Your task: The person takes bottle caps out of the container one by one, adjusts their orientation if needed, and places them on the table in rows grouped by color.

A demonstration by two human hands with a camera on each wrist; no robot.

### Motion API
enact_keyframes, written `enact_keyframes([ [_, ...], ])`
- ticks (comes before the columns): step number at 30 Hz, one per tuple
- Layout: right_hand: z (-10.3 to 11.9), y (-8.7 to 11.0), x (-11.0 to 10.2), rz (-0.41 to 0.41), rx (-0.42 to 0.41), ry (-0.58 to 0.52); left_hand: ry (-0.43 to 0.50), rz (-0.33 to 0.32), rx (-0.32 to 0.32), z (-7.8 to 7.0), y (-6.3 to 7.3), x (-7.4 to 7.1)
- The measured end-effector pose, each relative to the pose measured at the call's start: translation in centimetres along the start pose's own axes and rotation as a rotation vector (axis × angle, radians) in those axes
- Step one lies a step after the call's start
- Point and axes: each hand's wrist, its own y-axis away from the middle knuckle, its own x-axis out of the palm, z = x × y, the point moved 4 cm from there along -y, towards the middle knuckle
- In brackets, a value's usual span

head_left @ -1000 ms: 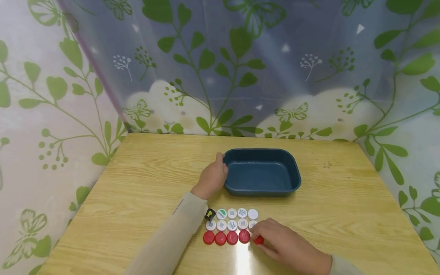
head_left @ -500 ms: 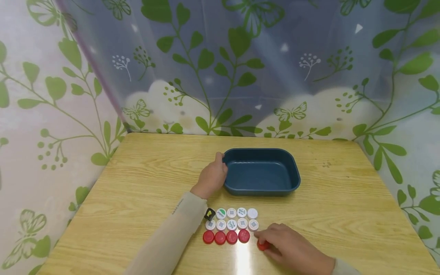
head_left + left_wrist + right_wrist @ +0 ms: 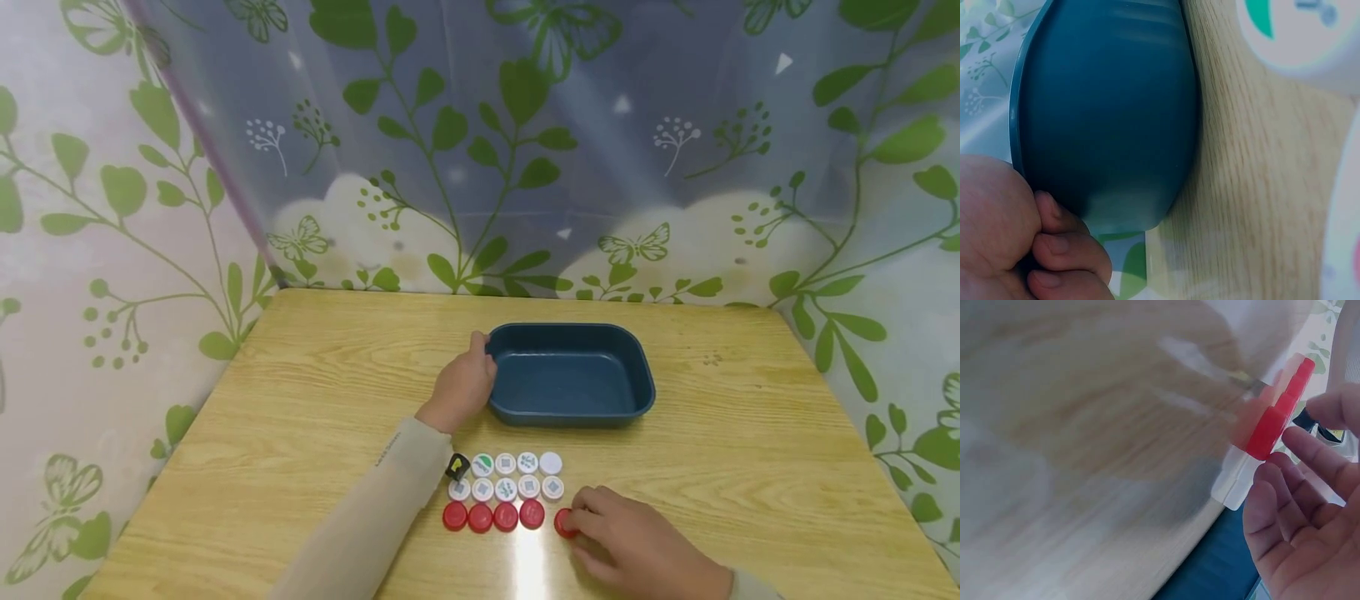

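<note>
A dark blue plastic basin (image 3: 570, 412) stands upright on the table. My left hand (image 3: 459, 387) holds its left end, thumb up at the rim; the left wrist view shows curled fingers (image 3: 1066, 250) at the basin wall. My right hand (image 3: 630, 533) is low on the right, fingertips touching a single red bottle cap (image 3: 565, 522). Its thumb is apart from that cap in the head view. To the left lies a row of several red caps (image 3: 506, 517), with two rows of white caps (image 3: 506, 489) behind it. In the right wrist view the fingers (image 3: 1260, 512) are loosely bent.
The wooden table (image 3: 337, 358) meets a leaf-patterned cloth backdrop (image 3: 465, 167) at the back and sides. A small black object (image 3: 457, 467) with a yellow mark sits by my left cuff, over the left end of the white caps.
My right hand drew the red cap rightward from the row, then moved it slightly back left and away from me. Its thumb has come off the cap. The left hand and basin stay put.
</note>
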Motion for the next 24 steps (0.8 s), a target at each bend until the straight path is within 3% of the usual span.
enact_keyframes([
  [7,0.0,-0.6,0.3,0.06,0.09,-0.051,0.001,0.018,0.011,0.0,-0.3,0.3],
  [12,-0.2,-0.8,0.2,0.034,0.112,-0.072,-0.012,0.016,0.016,0.1,-0.6,0.3],
  [19,-1.5,-0.6,-0.7,-0.151,0.128,-0.125,0.005,0.023,-0.023,1.3,-0.9,0.1],
  [24,-3.4,-0.5,-1.7,-0.274,0.182,-0.222,0.01,-0.008,-0.061,2.8,-1.1,0.1],
])
